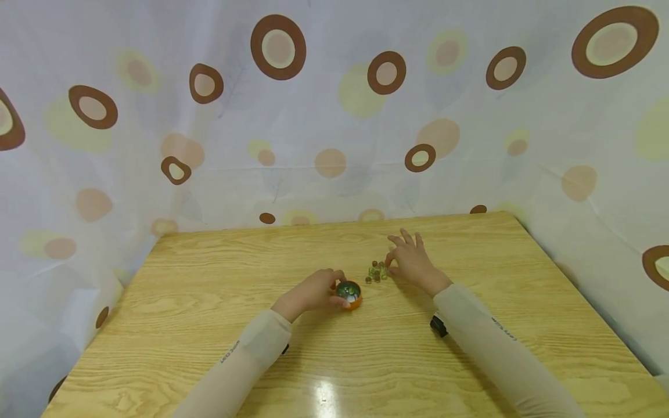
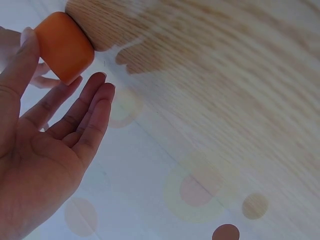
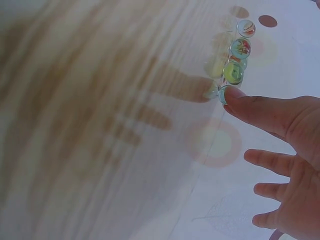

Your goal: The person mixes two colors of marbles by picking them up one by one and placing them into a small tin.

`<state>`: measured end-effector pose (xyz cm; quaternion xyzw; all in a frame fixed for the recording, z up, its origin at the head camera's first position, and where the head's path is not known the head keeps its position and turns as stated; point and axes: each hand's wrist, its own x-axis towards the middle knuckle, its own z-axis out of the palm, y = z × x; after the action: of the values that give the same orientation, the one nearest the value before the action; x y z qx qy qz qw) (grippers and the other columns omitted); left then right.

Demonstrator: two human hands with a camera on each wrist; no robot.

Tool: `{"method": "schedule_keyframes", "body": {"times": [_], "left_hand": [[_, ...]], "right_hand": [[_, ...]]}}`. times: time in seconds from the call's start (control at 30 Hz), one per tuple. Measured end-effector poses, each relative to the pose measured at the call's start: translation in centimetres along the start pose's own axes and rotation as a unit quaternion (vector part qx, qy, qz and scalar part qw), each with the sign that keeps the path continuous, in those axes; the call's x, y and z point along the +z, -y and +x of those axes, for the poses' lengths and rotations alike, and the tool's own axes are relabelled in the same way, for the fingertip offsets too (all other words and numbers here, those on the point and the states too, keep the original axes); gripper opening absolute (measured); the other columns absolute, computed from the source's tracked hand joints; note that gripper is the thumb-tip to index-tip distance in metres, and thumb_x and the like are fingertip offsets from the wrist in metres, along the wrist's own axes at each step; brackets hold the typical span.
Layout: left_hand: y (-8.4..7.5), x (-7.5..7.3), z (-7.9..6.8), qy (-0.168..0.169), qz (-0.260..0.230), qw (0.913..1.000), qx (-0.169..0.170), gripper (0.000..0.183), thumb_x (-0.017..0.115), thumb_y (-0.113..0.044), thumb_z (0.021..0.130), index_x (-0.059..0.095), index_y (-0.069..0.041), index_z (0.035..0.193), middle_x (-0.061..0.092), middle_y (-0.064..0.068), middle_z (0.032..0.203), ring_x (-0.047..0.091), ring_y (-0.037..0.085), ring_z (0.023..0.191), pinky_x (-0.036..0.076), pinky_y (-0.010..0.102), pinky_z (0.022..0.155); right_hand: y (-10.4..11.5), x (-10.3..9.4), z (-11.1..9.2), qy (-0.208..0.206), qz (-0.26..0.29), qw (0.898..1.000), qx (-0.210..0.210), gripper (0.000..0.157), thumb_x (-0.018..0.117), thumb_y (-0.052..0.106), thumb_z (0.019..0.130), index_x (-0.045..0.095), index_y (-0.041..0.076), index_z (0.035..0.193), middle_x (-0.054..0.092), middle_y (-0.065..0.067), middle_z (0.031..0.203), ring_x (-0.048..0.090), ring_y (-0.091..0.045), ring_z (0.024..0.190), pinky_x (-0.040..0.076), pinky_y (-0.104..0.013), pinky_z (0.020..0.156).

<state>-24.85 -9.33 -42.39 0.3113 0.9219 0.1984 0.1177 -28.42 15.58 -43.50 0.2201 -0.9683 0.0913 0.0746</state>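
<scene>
On the wooden table, my left hand holds a small round bowl, orange outside and dark inside, between thumb and fingers. Glassy green and white shapes show inside it, too small to tell apart. In the left wrist view the bowl stands upright against the thumb, while the other fingers of the left hand spread beside it. Right of the bowl lies a cluster of glass marbles. At its right edge my right hand pinches one clear marble, its other fingers raised. Several swirled marbles sit just beyond the thumb.
The wooden table reaches back to a white curtain with brown, peach and yellow circles, which also hangs along both sides. Dark wrist devices show beneath the sleeves.
</scene>
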Motion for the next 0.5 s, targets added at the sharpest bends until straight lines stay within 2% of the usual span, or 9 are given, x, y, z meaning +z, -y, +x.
{"method": "schedule_keyframes", "body": {"times": [0.3, 0.5], "left_hand": [[-0.01, -0.08, 0.08, 0.001, -0.003, 1.0, -0.004, 0.046, 0.07, -0.035, 0.077, 0.056, -0.007, 0.111, 0.057, 0.009, 0.095, 0.052, 0.017, 0.081, 0.045, 0.031, 0.073], [0.08, 0.0, 0.1, 0.002, -0.004, 1.0, -0.005, 0.046, 0.07, -0.035, 0.077, 0.056, -0.008, 0.111, 0.057, 0.01, 0.095, 0.052, 0.017, 0.082, 0.045, 0.031, 0.074]], "right_hand": [[-0.13, -0.25, -0.17, 0.002, 0.004, 1.0, 0.007, 0.015, 0.075, 0.024, 0.074, 0.073, 0.016, 0.086, 0.042, -0.018, 0.138, 0.023, -0.045, 0.133, 0.011, -0.066, 0.102], [0.25, -0.77, -0.39, -0.009, 0.012, 1.0, -0.001, 0.014, 0.073, 0.022, 0.077, 0.072, 0.013, 0.088, 0.048, -0.018, 0.133, 0.035, -0.041, 0.127, 0.019, -0.064, 0.101]]}}
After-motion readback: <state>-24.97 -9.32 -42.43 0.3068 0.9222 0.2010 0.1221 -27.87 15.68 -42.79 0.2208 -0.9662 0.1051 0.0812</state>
